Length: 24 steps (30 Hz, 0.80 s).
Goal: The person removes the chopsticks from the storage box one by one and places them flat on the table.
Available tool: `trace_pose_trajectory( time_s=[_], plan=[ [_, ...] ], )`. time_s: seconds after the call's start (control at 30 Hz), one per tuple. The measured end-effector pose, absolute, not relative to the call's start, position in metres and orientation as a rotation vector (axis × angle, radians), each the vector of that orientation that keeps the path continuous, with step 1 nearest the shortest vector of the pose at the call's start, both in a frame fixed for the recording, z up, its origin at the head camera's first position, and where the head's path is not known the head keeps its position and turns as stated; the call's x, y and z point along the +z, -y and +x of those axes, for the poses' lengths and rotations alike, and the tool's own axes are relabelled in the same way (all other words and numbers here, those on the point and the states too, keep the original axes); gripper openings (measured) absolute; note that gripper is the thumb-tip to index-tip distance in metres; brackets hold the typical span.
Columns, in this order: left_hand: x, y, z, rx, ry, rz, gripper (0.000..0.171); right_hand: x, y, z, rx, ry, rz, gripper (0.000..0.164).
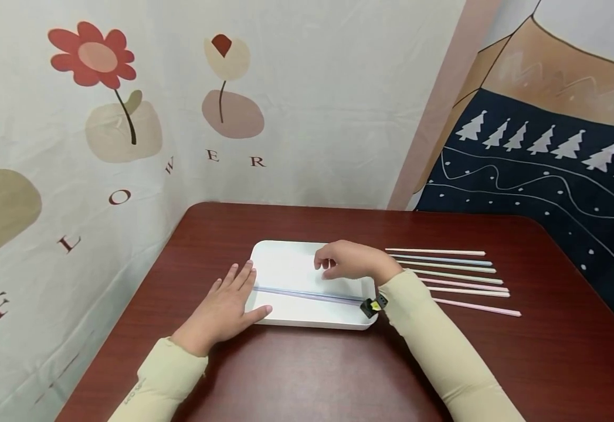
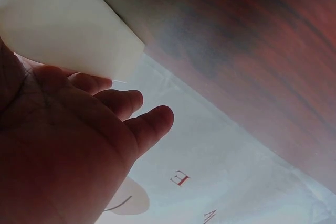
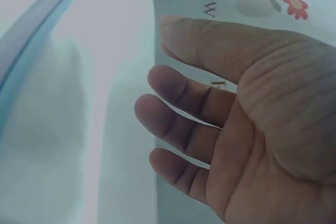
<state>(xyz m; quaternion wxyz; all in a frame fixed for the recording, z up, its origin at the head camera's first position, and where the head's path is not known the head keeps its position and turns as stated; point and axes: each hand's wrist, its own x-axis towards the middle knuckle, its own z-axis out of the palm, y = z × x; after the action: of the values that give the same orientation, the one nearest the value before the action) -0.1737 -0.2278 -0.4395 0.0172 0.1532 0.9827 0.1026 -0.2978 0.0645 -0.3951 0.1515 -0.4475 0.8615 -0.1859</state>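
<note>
A white rectangular tray (image 1: 285,264) lies on the table. Across it run two thin straw-like sticks, one blue (image 1: 307,292) and one purple (image 1: 298,296), close side by side. My left hand (image 1: 227,308) rests at the tray's left edge with its fingers spread and straight; in the left wrist view its fingers lie beside the tray's wall (image 2: 89,30). My right hand (image 1: 356,258) hovers over the tray's right half, loosely bent and holding nothing. The right wrist view shows that hand (image 3: 252,129) with thumb and fingers apart, away from the blue stick (image 3: 31,61).
Several similar sticks in pale colours, among them a pink stick (image 1: 478,307) and a blue stick (image 1: 444,259), lie in a row right of the tray on the dark red table (image 1: 328,375). A flower-printed cloth (image 1: 328,117) hangs behind the table and to its left.
</note>
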Motion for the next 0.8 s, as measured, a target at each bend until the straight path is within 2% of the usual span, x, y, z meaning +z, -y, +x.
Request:
trace_pose_trajectory(
  time_s=[0.37, 0.8],
  plan=[
    [-0.44, 0.227, -0.174, 0.308, -3.064, 0.469, 0.095, -0.416, -0.031, -0.292, -0.39, -2.324, -1.276, 0.012],
    [-0.44, 0.228, -0.174, 0.302, -3.067, 0.465, 0.096, -0.426, -0.027, -0.296, -0.405, -2.339, -1.236, 0.014]
  ],
)
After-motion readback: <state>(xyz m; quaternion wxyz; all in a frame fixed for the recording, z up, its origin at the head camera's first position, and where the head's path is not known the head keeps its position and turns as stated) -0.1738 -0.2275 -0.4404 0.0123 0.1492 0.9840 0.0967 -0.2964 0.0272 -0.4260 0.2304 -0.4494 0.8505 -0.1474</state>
